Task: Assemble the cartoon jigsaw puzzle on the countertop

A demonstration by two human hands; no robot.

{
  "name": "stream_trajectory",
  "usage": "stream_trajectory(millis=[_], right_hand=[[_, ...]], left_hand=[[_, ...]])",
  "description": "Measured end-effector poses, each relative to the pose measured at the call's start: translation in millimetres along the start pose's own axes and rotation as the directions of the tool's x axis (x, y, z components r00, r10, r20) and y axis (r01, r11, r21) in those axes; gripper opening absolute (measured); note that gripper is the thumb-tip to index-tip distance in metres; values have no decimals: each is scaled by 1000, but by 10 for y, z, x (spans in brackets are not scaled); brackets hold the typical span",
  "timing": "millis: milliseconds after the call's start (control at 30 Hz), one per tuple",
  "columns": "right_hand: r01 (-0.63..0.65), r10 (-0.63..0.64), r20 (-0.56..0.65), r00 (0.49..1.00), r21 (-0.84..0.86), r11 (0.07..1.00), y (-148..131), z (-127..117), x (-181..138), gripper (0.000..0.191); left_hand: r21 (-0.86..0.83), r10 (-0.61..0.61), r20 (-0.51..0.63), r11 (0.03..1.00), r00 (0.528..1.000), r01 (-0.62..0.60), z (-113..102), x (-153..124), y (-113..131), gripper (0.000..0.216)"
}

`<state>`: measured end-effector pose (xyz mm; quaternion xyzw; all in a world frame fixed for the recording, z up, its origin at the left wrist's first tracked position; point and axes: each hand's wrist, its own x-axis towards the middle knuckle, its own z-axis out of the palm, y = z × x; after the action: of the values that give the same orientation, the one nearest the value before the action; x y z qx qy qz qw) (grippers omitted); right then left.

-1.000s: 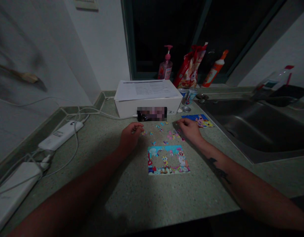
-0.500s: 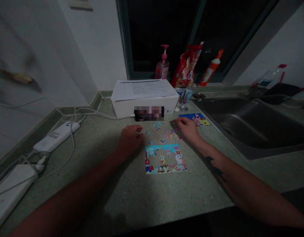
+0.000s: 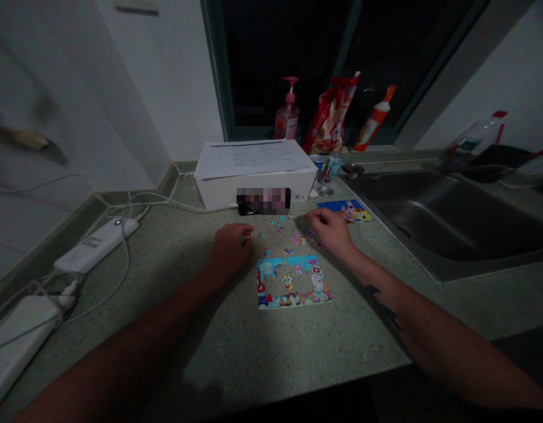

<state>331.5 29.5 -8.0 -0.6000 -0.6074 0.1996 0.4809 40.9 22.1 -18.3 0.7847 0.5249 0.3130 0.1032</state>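
A partly assembled cartoon jigsaw puzzle (image 3: 293, 282) lies on the speckled green counter (image 3: 236, 335), with a gap in its middle showing the counter. Several loose puzzle pieces (image 3: 295, 235) are scattered just beyond it. My left hand (image 3: 229, 249) is curled at the left of the scatter, fingertips among small pieces. My right hand (image 3: 330, 230) rests at the right of the scatter, fingers curled down. Whether either hand pinches a piece is hidden. A small printed cartoon picture card (image 3: 345, 211) lies just beyond my right hand.
A white box (image 3: 253, 194) topped with papers stands behind the pieces, with a blurred dark object against its front. A steel sink (image 3: 442, 223) lies to the right. Power banks and white cables (image 3: 95, 245) sit at the left. Bottles and cans stand behind the box.
The whole view has drifted slightly, with the scene sitting a little further left. My right hand has shifted slightly left over the pieces; my left hand stays at the scatter's left side.
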Motion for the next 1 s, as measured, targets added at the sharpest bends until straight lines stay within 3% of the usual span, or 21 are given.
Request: stream_trajectory(millis=[667,1000], right_hand=[[-39,37,47,998,29,999,-77,5,-40,28],[-23,22,52,998,22,999,-57,7,-34,27]], left_hand=[[-44,-29,-37,999,999,27,-31,11,44,22],[-5,8,12,1000,1000,-8,-11,-7,8,36]])
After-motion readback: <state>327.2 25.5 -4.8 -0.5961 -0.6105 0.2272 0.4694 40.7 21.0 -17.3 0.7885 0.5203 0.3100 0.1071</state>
